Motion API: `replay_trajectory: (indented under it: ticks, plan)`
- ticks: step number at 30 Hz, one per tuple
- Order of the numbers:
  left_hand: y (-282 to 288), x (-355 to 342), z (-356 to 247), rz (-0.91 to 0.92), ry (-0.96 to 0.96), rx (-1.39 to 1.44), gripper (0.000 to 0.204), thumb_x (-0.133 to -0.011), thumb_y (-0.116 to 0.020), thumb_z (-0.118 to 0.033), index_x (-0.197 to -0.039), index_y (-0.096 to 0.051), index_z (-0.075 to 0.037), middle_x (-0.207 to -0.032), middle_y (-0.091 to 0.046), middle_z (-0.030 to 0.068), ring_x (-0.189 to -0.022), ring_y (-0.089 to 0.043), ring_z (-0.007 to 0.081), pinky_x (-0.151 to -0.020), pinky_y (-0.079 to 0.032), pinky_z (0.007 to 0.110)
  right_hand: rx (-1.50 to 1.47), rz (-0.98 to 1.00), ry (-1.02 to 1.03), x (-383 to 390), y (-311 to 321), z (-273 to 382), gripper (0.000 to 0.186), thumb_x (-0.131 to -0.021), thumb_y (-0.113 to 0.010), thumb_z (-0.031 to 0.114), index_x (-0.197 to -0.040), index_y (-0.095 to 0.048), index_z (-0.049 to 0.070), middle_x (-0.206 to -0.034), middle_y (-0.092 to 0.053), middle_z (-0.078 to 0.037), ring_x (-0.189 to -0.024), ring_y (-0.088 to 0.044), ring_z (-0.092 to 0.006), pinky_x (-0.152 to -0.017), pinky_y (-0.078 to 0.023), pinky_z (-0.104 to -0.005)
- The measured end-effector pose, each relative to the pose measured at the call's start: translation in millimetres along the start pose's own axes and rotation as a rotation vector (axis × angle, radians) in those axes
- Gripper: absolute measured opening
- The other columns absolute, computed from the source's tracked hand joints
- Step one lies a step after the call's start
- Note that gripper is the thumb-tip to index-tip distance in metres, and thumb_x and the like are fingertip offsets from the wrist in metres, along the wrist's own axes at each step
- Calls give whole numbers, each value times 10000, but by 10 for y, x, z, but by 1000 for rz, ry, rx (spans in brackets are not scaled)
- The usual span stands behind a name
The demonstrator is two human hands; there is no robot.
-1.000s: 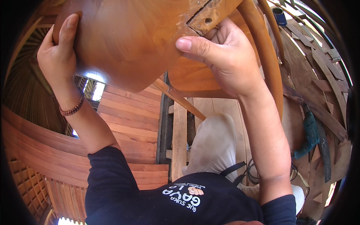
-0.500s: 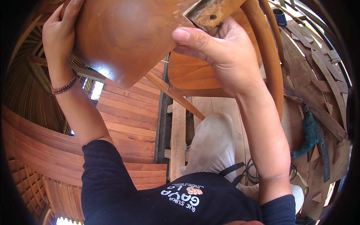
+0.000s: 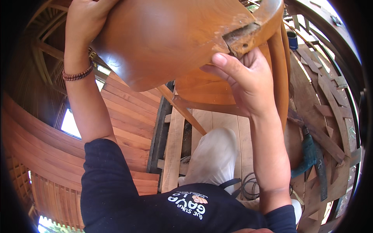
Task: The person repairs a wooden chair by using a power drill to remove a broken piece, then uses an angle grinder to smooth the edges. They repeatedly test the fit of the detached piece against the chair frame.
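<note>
Thumb on the face and fingers curled behind, the right hand (image 3: 252,79) pinches the lower right edge of a broad, glossy orange-brown wooden panel (image 3: 171,46), its grip opened only as wide as the wood is thick. The left hand (image 3: 87,19) has hold of the panel's far left edge, the base of its thumb against the wood; its fingertips run out past the top of the view. Held up at the far side, in front of the person, the panel tilts to show its smooth face. Just above the right thumb, a dark rectangular notch (image 3: 241,35) is cut into it, beside a small round hole (image 3: 245,46). A string of brown wooden beads (image 3: 79,73) circles the left wrist.

Behind the right hand sits a second flat orange-brown wooden piece (image 3: 206,85), with a curved wooden rail (image 3: 279,58) to its right. Reddish-brown wooden slats (image 3: 128,105) lie to the left. Farther right, a teal power drill (image 3: 305,155) rests near scattered brown wood offcuts (image 3: 330,97), and a dark blue can (image 3: 292,40) stands at the far right. Nearer, a pale-trousered knee (image 3: 215,147) rises beside a coiled black cable (image 3: 250,186).
</note>
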State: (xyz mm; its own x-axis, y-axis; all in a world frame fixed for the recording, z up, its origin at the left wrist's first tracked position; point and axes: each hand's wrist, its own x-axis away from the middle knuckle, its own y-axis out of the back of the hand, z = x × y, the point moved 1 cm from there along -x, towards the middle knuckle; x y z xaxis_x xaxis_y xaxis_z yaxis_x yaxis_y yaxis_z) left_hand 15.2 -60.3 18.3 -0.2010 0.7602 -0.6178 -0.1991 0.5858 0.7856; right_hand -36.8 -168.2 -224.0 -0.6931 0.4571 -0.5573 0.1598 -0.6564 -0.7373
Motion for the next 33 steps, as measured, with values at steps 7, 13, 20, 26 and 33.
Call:
replay_trajectory:
  ticks: [7, 13, 20, 26, 33]
  plan:
    - [82, -83, 0, 8, 45, -55, 415, -878, -730, -360, -955, -713, 48, -804, -695, 29, -710, -617, 85, -642, -499, 258, -7, 15, -25, 2, -4, 22, 462, -925, -682, 175, -1275, -541, -91, -1160, -680, -190, -1077, -680, -266, -922, -574, -410]
    - [79, -270, 219, 21, 17, -92, 433, -879, -729, -387, -932, -715, 42, -783, -680, 10, -698, -593, 75, -626, -485, 256, 33, -38, 5, -1, -62, 20, 463, -930, -698, 222, -1261, -558, -70, -1146, -686, -170, -1049, -688, -256, -912, -574, -397]
    - [105, -469, 411, 107, 19, -178, 453, -896, -712, -412, -916, -712, 41, -773, -666, -1, -692, -572, 66, -615, -470, 252, 37, -44, 35, -5, -66, -7, 470, -922, -720, 267, -1240, -573, -46, -1122, -694, -137, -1009, -697, -231, -889, -572, -366]
    - [-2, -458, 422, 79, -51, -38, 460, -912, -692, -427, -911, -711, 33, -774, -659, -10, -696, -562, 63, -613, -461, 245, 57, -55, 28, -6, -74, 18, 501, -909, -740, 293, -1236, -575, -49, -1116, -693, -134, -1002, -698, -223, -881, -570, -353]
    - [59, -558, 506, 150, -56, -111, 485, -910, -682, -466, -847, -691, 15, -742, -621, -26, -678, -528, 59, -592, -431, 249, 61, -67, 45, -12, -81, 4, 516, -899, -753, 311, -1225, -580, -50, -1106, -695, -135, -974, -707, -216, -872, -576, -348]
